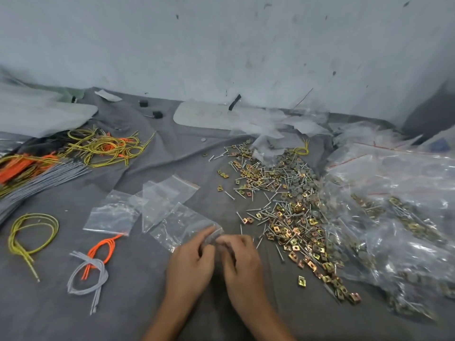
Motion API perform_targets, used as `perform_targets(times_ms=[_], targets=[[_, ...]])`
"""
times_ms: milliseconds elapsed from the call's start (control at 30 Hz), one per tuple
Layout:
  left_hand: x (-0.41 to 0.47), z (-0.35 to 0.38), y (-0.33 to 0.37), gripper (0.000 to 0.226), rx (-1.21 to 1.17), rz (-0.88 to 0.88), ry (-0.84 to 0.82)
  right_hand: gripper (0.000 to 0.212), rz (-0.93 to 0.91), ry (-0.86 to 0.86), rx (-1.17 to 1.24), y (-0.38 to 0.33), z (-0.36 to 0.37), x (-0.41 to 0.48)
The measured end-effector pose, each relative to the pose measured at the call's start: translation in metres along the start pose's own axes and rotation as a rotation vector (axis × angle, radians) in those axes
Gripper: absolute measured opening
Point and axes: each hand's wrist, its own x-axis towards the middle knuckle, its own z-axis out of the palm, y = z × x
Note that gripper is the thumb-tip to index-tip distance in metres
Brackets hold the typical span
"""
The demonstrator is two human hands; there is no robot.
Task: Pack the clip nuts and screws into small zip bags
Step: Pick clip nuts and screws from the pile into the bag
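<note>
My left hand (190,262) and my right hand (240,259) meet at the near centre of the grey cloth. Both pinch the near edge of a small clear zip bag (182,225) that lies flat in front of them. Two more small zip bags (112,214) (170,190) with red seal strips lie just beyond and to the left. A long heap of brass-coloured clip nuts and silver screws (283,207) spreads to the right of my hands. One clip nut (301,281) lies apart near the front.
Big clear plastic bags (398,217) holding more clip nuts and screws pile up at the right. Yellow, orange and grey cords (34,232) (98,257) (103,146) lie at the left. A pale wall (221,45) closes off the back.
</note>
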Motion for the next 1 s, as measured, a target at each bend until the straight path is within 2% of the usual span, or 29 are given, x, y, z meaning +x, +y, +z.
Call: perform_targets(times_ms=[67, 133, 233, 333, 400, 467, 667, 767, 1000], targets=[[0.0, 0.0, 0.001, 0.054, 0.012, 0.002, -0.006, 0.024, -0.015, -0.037, 0.041, -0.001, 0.0, 0.0], [0.0, 0.0, 0.001, 0.055, 0.013, 0.004, -0.001, 0.021, -0.034, -0.004, 0.033, 0.0, -0.003, 0.004], [0.0, 0.0, 0.0, 0.055, 0.004, 0.009, 0.023, 0.018, -0.067, 0.084, -0.236, 0.016, -0.022, 0.036], [-0.002, 0.0, 0.002, 0.054, -0.001, 0.001, 0.029, 0.028, -0.01, -0.174, -0.558, 0.035, -0.043, 0.073], [-0.002, 0.0, 0.002, 0.052, -0.001, -0.012, 0.032, 0.031, -0.005, -0.322, -0.683, 0.042, -0.047, 0.083], [0.0, 0.0, 0.0, 0.05, 0.004, -0.009, 0.035, 0.026, -0.038, -0.341, -0.695, 0.044, -0.049, 0.083], [0.001, 0.002, -0.004, 0.045, -0.008, -0.005, 0.04, 0.006, -0.01, -0.186, -0.541, 0.037, -0.054, 0.068], [0.001, 0.002, -0.004, 0.048, -0.001, -0.012, 0.04, 0.011, 0.041, -0.138, -0.42, 0.028, -0.056, 0.052], [0.001, 0.003, -0.004, 0.052, 0.007, -0.019, 0.033, 0.01, 0.094, -0.119, -0.421, 0.02, -0.064, 0.037]])
